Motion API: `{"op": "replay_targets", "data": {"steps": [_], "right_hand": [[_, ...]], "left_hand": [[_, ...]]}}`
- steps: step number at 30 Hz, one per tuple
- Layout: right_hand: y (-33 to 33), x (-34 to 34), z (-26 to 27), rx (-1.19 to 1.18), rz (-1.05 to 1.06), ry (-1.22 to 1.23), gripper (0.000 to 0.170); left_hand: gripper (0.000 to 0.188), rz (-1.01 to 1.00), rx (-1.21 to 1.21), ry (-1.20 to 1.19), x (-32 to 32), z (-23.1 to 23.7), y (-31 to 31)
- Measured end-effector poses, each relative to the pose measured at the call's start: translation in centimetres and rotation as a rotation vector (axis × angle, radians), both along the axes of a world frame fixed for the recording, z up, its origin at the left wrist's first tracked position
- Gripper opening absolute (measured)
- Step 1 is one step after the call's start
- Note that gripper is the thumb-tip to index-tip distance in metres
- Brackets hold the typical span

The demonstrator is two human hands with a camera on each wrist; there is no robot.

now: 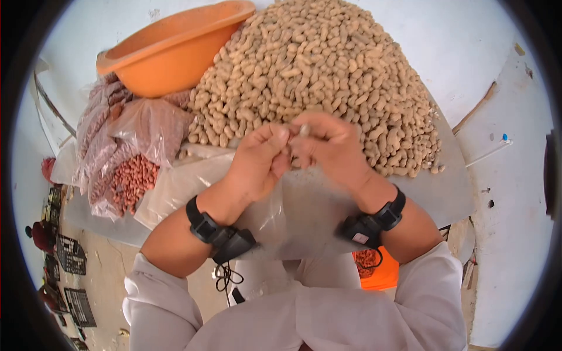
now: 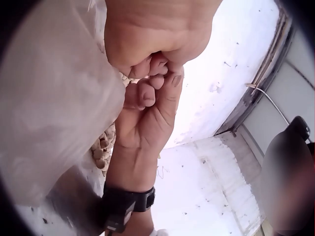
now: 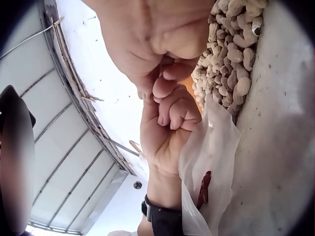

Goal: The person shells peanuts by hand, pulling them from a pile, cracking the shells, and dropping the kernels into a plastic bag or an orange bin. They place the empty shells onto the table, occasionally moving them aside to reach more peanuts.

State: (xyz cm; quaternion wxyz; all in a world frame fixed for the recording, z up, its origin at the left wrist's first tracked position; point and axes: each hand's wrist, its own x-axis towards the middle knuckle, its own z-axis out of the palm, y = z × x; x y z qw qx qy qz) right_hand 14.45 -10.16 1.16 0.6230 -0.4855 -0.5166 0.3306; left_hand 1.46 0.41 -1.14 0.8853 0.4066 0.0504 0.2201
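Note:
In the head view my right hand (image 1: 336, 149) pinches a peanut (image 1: 304, 130) between thumb and forefinger, close in front of the heap. My left hand (image 1: 260, 161) meets it, fingers curled and thumb tip drawn in near the peanut. Both wrist views show the left hand (image 3: 170, 118) and right hand (image 2: 147, 110) with fingertips together; I cannot tell what lies inside the left fingers. Behind the hands rises a large heap of unshelled peanuts (image 1: 304, 64). Red shelled kernels (image 1: 133, 182) lie at the mouth of a clear plastic bag (image 1: 149, 126) on the left.
An orange basin (image 1: 170, 55) leans tilted on the bag and heap. Plastic sheeting (image 1: 196, 178) covers part of the grey table (image 1: 436, 196). An orange container (image 1: 383, 279) with red contents stands below the table's near edge. Black crates (image 1: 71, 254) stand on the floor at left.

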Motion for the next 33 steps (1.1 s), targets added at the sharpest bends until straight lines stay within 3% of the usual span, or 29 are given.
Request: {"op": "replay_targets", "data": {"steps": [3,6,9,15,18,26,30,33], "right_hand": [[0.4,0.5,-0.5,0.063,0.032,0.192,0.025],[0.5,0.4,-0.2,0.037,0.042,0.155,0.024],[0.4,0.5,-0.4,-0.006,-0.017,-0.124,0.025],[0.3,0.2,-0.7,0.062,-0.136,-0.436,0.025],[0.3,0.0,0.1,0.23,-0.237,-0.803,0.019],[-0.5,-0.4,1.1,-0.01,-0.262,-0.656,0.016],[-0.5,1.0,1.5,-0.088,-0.242,-0.633,0.015],[-0.5,3.5,1.0,-0.222,0.068,-0.751,0.014]], "left_hand": [[0.019,-0.053,-0.039,-0.037,0.0,0.4,0.1],[0.02,-0.072,-0.076,-0.034,0.2,0.4,0.2],[0.018,-0.102,-0.099,-0.02,0.2,0.0,0.4],[0.018,-0.057,-0.243,0.15,0.1,0.4,0.1],[0.018,-0.087,-0.286,0.181,0.1,-0.1,0.4],[0.019,-0.156,-0.15,0.221,0.0,0.2,0.3],[0.018,-0.08,-0.094,0.208,0.2,0.5,0.5],[0.024,-0.014,-0.107,0.179,0.1,0.5,0.9]]}}
